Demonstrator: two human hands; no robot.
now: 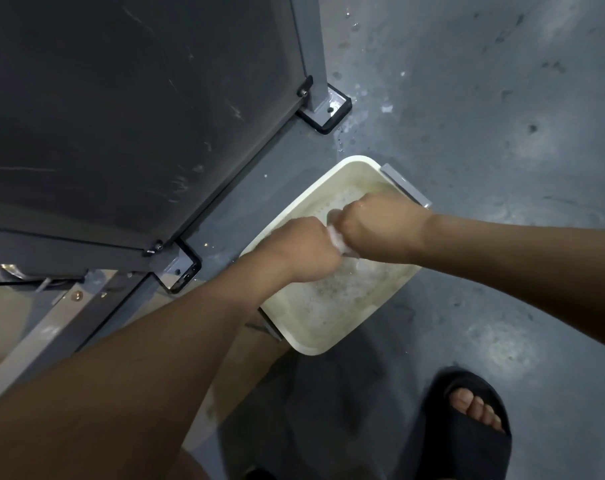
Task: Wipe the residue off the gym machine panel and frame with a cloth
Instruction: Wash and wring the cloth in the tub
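My left hand (303, 249) and my right hand (372, 225) are both fisted around a small white cloth (337, 240), which shows only as a wet strip between them. They hold it over a white plastic basin (296, 336) of cloudy, soapy water on the floor. The gym machine's dark panel (121, 109), marked with pale streaks and smears, fills the upper left. Its grey frame (311, 53) runs down the panel's right side to a bolted foot plate (329, 109).
A second frame foot (178, 268) stands just left of the basin, with more grey bars (69, 327) at lower left. Water drops lie on the grey floor (484, 116) near the basin. My foot in a black sandal (471, 424) is at lower right.
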